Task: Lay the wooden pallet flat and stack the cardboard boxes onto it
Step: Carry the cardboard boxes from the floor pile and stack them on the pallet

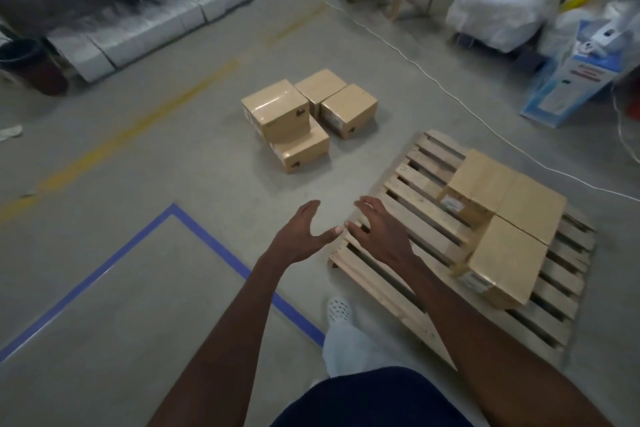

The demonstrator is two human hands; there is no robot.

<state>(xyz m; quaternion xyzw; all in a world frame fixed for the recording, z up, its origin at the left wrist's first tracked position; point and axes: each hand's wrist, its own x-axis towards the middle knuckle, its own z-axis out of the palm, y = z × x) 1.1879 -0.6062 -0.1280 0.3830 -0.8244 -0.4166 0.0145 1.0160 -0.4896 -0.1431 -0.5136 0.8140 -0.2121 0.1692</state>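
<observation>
Above the floor (pixel 173 156), left hand (pixel 299 234) and right hand (pixel 379 232) reach forward, fingers spread, each grip empty, beside the pallet (pixel 408 198).

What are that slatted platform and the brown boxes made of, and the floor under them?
The pallet looks like bare, unfinished pale wood: separate slats with gaps. The boxes look like brown cardboard; those on the floor show a glossy sheen, perhaps tape or film. The floor appears to be smooth grey concrete with painted lines.
</observation>
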